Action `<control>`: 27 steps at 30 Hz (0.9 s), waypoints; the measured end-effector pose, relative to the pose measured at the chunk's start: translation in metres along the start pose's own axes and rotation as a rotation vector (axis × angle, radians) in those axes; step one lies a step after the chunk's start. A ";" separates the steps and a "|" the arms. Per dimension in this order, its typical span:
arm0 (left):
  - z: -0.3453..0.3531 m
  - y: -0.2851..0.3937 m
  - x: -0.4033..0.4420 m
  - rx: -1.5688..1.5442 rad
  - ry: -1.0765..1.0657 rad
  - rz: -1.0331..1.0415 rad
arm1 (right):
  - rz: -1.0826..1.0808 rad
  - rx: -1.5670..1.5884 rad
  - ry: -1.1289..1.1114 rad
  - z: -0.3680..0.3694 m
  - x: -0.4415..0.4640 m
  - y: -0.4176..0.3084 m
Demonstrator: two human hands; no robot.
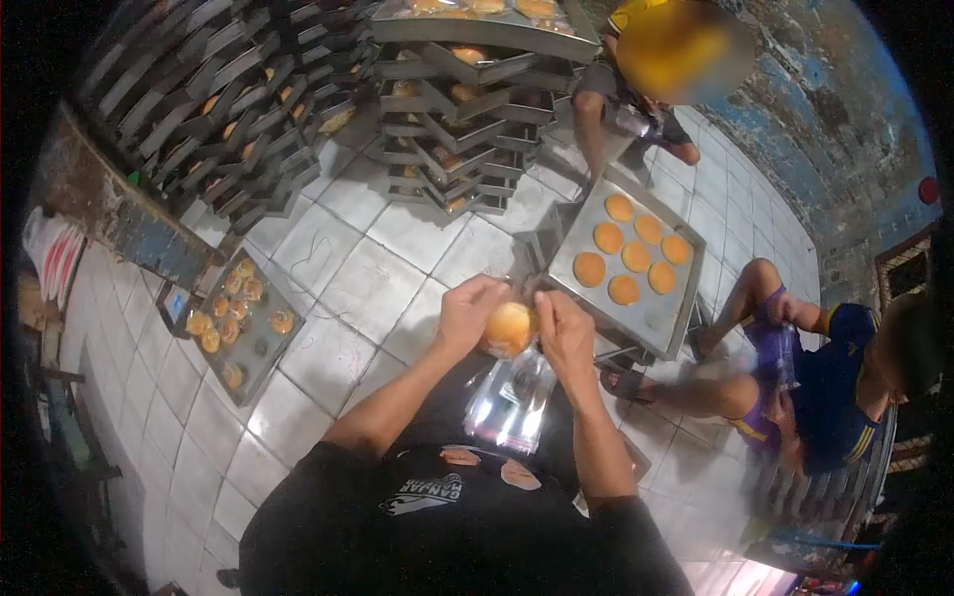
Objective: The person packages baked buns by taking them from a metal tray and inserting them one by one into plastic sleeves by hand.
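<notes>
A round golden bun (509,330) is between my two hands, low over my lap, in what looks like a clear plastic bag. My left hand (471,314) is closed, its thumb and fingers pinching at the bag's upper left side. On the other side my right hand (564,336) is closed too, pinching near the bun's upper right edge. The thin film is hard to make out between the fingers. Just below, a stack of shiny clear plastic bags (512,402) lies on my lap.
To the right, a raised metal tray (636,256) holds several unwrapped buns. Another tray (260,348) with wrapped buns lies on the tiled floor at left. Tall tray stacks (457,129) stand ahead. One person (820,387) sits at right, another (636,99) at the back.
</notes>
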State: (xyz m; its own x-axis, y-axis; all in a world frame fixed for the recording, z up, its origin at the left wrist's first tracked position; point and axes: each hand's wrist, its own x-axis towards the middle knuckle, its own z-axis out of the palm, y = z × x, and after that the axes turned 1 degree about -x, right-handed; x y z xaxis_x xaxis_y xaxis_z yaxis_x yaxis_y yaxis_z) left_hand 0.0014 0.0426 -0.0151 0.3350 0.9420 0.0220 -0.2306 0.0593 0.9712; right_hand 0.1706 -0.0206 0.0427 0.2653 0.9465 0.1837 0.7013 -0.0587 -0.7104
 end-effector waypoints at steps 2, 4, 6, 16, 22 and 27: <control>0.003 0.001 0.002 0.051 -0.011 0.009 | -0.290 0.025 0.153 -0.006 -0.003 -0.022; 0.004 0.017 0.001 -0.043 0.122 -0.005 | -0.301 0.016 0.163 -0.013 0.004 -0.028; -0.001 0.025 0.006 0.067 0.212 -0.002 | -0.163 -0.001 0.133 -0.009 0.014 -0.002; -0.045 -0.033 -0.039 -0.125 0.144 -0.351 | 0.741 0.929 -0.372 0.040 -0.065 0.045; -0.005 -0.013 0.000 -0.186 -0.089 -0.232 | 0.412 0.526 0.081 -0.015 -0.052 0.056; 0.015 0.000 -0.026 0.774 -0.421 0.264 | 0.081 -0.618 0.358 -0.087 -0.056 0.147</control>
State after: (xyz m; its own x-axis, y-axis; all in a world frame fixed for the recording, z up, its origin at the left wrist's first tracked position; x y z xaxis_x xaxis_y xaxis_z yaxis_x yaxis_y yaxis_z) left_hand 0.0062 0.0131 -0.0121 0.6982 0.6866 0.2028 0.2783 -0.5212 0.8068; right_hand 0.3166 -0.1101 -0.0133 0.4591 0.7758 0.4330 0.8883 -0.3938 -0.2363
